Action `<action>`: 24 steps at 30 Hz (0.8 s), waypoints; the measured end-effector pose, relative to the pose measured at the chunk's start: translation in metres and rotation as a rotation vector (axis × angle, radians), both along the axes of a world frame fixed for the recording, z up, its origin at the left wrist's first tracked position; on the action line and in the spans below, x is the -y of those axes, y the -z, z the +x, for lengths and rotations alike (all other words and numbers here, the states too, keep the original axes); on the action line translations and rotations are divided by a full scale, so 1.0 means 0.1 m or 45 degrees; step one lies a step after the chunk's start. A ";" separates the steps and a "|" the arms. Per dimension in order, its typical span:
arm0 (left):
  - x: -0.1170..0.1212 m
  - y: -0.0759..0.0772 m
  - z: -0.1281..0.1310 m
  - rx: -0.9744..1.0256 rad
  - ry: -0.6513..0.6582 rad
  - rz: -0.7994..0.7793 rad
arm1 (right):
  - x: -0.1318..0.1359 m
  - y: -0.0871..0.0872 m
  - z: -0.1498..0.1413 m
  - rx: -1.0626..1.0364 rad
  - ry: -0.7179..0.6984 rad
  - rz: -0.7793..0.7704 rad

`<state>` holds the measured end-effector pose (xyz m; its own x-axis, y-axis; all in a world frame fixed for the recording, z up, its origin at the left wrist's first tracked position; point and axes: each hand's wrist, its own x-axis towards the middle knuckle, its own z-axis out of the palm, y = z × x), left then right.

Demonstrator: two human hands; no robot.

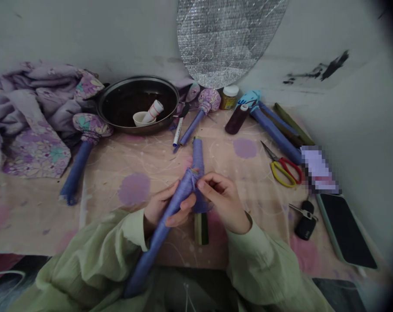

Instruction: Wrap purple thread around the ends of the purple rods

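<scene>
My left hand (155, 207) is wrapped around a stick covered in purple thread (152, 251), which slants up from my lap toward the middle of the table. At the stick's upper end, my right hand (227, 199) has thumb and index finger pinched together on what looks like the purple thread; the fine strand is hard to make out. Under my hands lies another purple-wrapped stick (198, 151), whose near end is bare greenish wood (201, 229).
Behind my hands stand a black pan (112, 123) with a paper cup (139, 119), a marker (178, 132), cloth-headed sticks (77, 167), a dark bottle (237, 120) and a jar (229, 99). Scissors (283, 167), car keys (305, 223) and a phone (348, 229) lie right; floral fabric (37, 130) left.
</scene>
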<state>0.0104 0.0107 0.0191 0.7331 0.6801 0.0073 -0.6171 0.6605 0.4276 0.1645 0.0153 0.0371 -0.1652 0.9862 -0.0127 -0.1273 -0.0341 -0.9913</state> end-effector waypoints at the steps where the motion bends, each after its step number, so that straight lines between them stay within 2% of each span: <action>1: 0.00 0.00 -0.01 0.004 0.008 -0.003 | 0.00 0.02 0.00 -0.050 -0.012 -0.033; 3: -0.01 0.01 -0.03 0.011 0.106 0.009 | -0.01 0.05 -0.01 -0.147 -0.032 -0.106; 7: -0.07 0.11 -0.10 0.086 0.465 0.005 | -0.02 0.06 -0.01 -0.218 -0.158 -0.140; 10: -0.09 0.14 -0.11 0.070 0.613 -0.029 | 0.00 0.04 0.00 -0.148 -0.263 -0.074; 12: -0.09 0.13 -0.08 -0.068 0.640 -0.016 | 0.02 0.03 0.01 -0.140 -0.253 -0.067; 13: -0.08 0.11 -0.06 -0.168 0.603 0.007 | 0.02 0.02 0.01 -0.158 -0.230 -0.085; 15: -0.05 0.08 0.00 -0.274 0.223 0.032 | 0.02 0.02 0.02 -0.193 -0.166 -0.135; 18: 0.00 0.05 0.06 -0.354 -0.155 0.241 | -0.01 0.04 0.02 -0.129 -0.001 -0.154; 21: 0.02 0.01 0.06 -0.534 -0.278 0.385 | -0.04 0.05 0.01 -0.010 0.150 -0.125; 24: 0.03 -0.03 0.04 -0.575 -0.301 0.359 | -0.04 0.05 0.03 0.010 0.171 -0.099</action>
<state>0.0144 0.0081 0.0217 0.5338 0.8430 -0.0662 -0.4498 0.3494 0.8219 0.1672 0.0196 0.0318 -0.0313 0.9954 -0.0907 -0.1283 -0.0940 -0.9873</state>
